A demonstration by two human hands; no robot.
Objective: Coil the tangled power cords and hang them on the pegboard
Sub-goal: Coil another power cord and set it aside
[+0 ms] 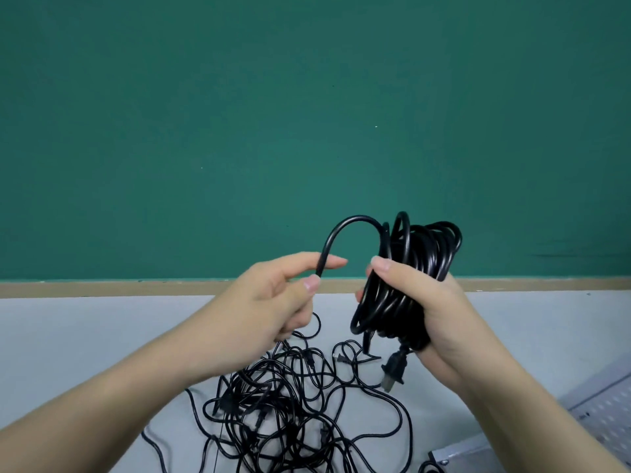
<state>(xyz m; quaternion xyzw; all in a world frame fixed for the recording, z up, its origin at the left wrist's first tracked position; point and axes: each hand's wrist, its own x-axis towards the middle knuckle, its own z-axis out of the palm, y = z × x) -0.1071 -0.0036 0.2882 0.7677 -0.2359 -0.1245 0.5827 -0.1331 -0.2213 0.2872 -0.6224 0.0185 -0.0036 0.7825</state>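
Observation:
My right hand (433, 312) grips a thick coil of black power cord (406, 264), held up in front of the green wall. The cord's plug (394, 367) dangles below that hand. A free length of the same cord arches left from the coil's top to my left hand (273, 302), which pinches it between thumb and forefinger. Below both hands, a tangled pile of black cords (283, 404) lies on the grey table. A white pegboard (601, 407) lies flat at the lower right.
A green wall (307, 114) with a tan strip along its base stands behind the grey table (85, 336). A metal bracket or corner (444, 460) of the pegboard frame shows at the bottom right edge.

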